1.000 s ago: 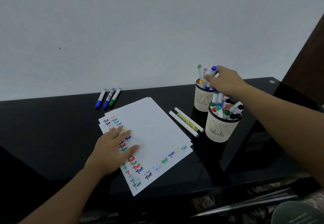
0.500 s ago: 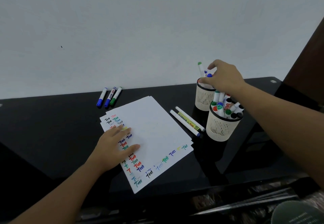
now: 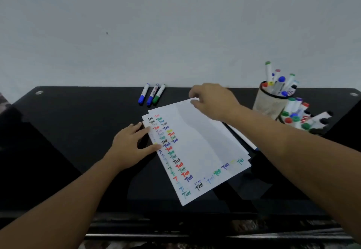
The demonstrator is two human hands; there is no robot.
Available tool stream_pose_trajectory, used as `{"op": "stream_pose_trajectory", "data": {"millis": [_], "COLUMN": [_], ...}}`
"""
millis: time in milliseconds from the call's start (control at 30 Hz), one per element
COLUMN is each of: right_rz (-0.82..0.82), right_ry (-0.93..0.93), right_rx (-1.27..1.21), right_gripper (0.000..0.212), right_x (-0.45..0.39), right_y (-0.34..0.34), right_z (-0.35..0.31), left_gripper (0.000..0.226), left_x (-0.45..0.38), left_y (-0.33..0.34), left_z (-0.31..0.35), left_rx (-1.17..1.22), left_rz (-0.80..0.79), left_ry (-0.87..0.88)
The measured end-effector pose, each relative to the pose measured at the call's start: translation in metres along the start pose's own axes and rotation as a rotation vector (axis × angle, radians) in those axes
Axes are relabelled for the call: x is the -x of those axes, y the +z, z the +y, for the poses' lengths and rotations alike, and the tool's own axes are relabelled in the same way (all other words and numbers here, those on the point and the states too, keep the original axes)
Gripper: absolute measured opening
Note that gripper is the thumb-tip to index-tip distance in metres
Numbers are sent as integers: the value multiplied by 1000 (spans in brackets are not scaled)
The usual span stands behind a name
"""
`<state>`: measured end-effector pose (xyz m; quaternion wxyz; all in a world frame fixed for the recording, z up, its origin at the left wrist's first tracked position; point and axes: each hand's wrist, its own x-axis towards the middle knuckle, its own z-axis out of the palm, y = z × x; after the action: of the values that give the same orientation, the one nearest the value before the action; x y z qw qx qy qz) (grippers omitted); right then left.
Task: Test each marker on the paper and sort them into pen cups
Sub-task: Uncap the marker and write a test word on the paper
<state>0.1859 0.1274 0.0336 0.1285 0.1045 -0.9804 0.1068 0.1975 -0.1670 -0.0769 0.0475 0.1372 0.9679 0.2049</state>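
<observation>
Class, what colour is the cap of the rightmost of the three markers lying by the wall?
Green, seen in the head view.

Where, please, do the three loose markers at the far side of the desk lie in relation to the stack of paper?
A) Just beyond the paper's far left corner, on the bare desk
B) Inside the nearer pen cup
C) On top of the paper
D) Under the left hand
A: the three loose markers lie side by side on the black desk, just past the far left corner of the paper and not touching it.
</observation>
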Motion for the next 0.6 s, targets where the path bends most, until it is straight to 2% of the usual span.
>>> {"op": "stream_pose_trajectory", "data": {"millis": [100, 200, 400, 600], "right_rz": [-152, -222, -235, -177], "right_ry": [-36, -69, -97, -135], "right_rx": [11, 59, 163, 226], "right_gripper": [31, 40, 60, 52], "right_x": [-24, -53, -117, -147], "right_y": [42, 77, 123, 151], "right_z": [-12, -25, -42, -45], "left_gripper": [106, 102, 88, 87], "left_x": [2, 1, -1, -4], "left_y": [5, 7, 12, 12], "left_z": [-2, -7, -11, -16], "left_rx": [-32, -37, -19, -13], "left_rz": [42, 79, 113, 121], "left_ry": [20, 29, 25, 26]}}
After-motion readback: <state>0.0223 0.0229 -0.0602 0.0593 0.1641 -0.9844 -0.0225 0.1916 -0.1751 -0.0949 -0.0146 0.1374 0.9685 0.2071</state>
